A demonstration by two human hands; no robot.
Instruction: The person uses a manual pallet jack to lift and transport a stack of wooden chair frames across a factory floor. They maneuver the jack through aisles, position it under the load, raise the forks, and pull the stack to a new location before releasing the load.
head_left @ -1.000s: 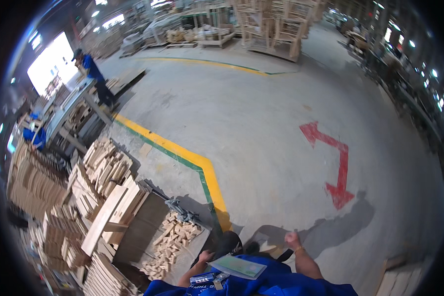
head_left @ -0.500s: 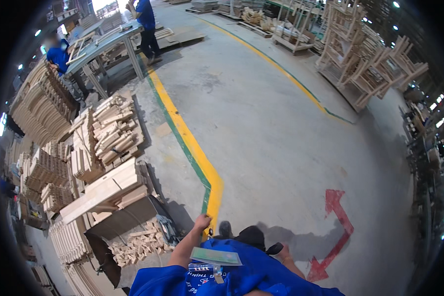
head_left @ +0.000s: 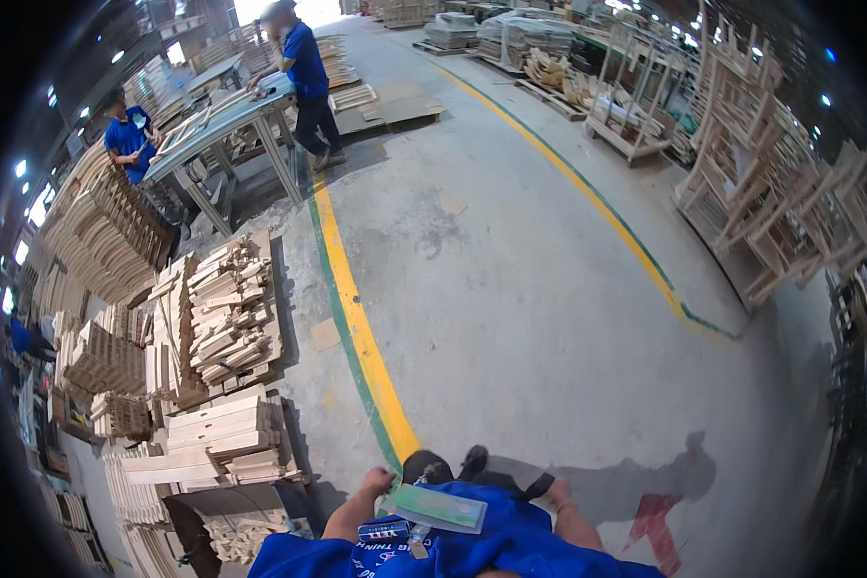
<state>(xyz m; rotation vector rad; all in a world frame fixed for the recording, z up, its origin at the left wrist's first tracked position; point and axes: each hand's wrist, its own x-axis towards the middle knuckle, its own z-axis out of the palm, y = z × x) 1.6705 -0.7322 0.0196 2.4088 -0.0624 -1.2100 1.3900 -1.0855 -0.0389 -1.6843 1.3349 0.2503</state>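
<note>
My left hand (head_left: 380,481) hangs low beside the blue shirt (head_left: 511,535), its fingers curled in. Whatever lies inside those fingers, if anything, is hidden. On the other side, my right hand (head_left: 557,493) is closed by a small dark object (head_left: 538,486), which it seems to grip; its kind is not clear. A flat greenish card (head_left: 438,508) hangs on a clip across my chest between the two arms. Beyond it show my dark shoes (head_left: 473,462) on the concrete floor, close to the yellow and green line (head_left: 368,352).
Stacked wooden parts (head_left: 229,308) on pallets line the left, with pale boards (head_left: 217,433) nearer. Two people in blue stand by a metal-framed table (head_left: 226,130) at far left. Wooden frames (head_left: 761,193) stand on the right. A red arrow (head_left: 653,535) marks the floor.
The view has moved forward along the aisle and swung left. The red arrow has slid toward the lower edge. My left hand is lower in the picture; my right hand has barely shifted.
</note>
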